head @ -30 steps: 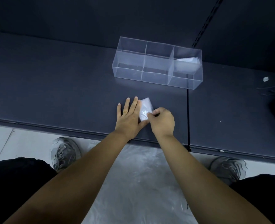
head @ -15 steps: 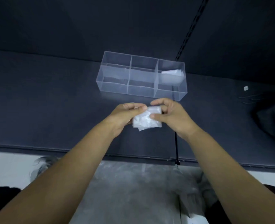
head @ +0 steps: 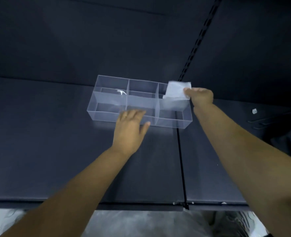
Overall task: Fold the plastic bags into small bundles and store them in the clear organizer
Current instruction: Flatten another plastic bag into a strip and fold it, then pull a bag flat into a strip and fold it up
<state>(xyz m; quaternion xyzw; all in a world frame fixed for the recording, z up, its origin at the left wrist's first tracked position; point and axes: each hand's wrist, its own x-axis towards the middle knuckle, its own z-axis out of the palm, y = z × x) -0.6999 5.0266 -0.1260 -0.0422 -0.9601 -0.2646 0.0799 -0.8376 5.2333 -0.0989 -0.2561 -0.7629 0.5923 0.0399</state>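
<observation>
Right hand (head: 200, 96) pinches the bundle (head: 177, 90), which I've raised from the table (head: 56, 151) to just above the organizer (head: 103, 115), right compartment. Left hand (head: 130, 127), fingers relaxed, now steadies its front wall. Folding looks finished; only the drop remains.

Dim overall, with the upper frame sinking to near-black. Light from above pools mid-frame: a glare streak inside the clear organizer (head: 105, 115), a pale sheen below its front wall, and the folded bag (head: 176, 90) brightest. The left hand (head: 129, 129) and right hand (head: 200, 97) are motion-blurred, and lines bow at the borders.
</observation>
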